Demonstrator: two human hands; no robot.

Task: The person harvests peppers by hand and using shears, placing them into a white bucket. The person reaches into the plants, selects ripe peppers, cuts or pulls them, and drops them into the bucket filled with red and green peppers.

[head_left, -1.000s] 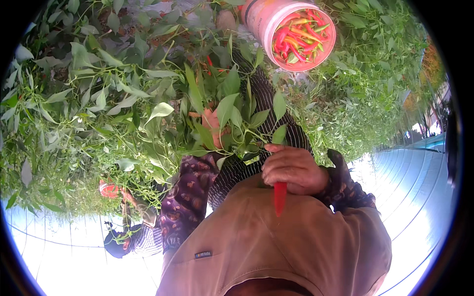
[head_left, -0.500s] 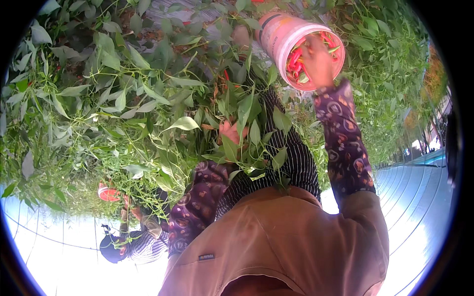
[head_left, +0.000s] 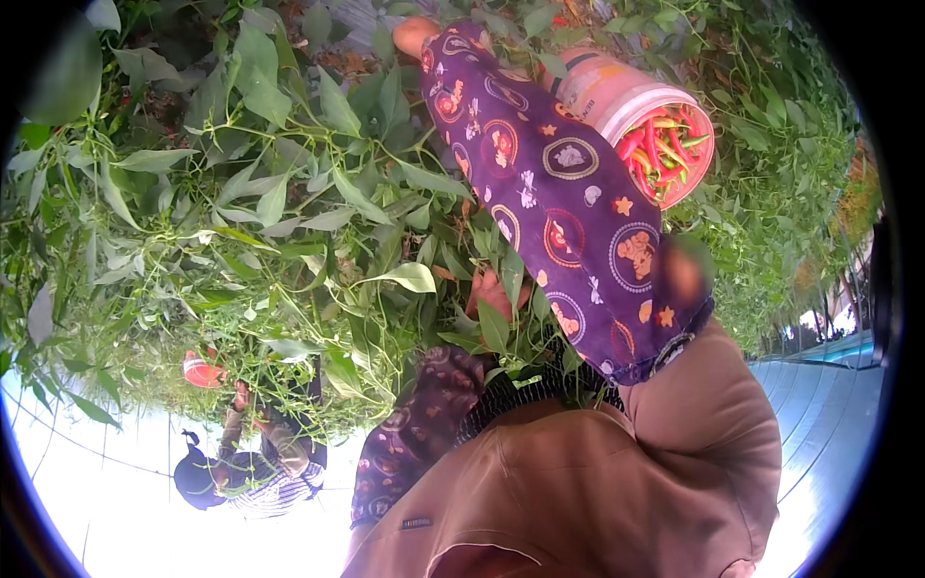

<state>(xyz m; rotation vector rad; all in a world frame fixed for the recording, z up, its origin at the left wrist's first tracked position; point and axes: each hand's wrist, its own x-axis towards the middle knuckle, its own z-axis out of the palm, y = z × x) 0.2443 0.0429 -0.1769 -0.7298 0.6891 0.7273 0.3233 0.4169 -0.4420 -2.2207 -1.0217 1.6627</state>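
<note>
My left hand is among the chili plants, low in front of me. Leaves cover much of it, so I cannot make out its fingers or anything in them. Across the view stretches my right arm in its purple patterned sleeve. My right hand is far ahead in the upper foliage, with its fingers out of sight. Beside that forearm, a pink bucket lies tilted with its mouth toward me. Red, orange and green chili peppers fill what shows of its inside; neither hand touches them.
Dense leafy plants surround me on the left, ahead and right. At the lower left another person in a striped top is among the plants near a red bucket. Pale sheeting shows on the ground ahead.
My right hand has left the chili peppers in the bucket and swung left across to the far foliage. My left hand stays among the leaves. The bucket appears slightly lower and further right in view.
</note>
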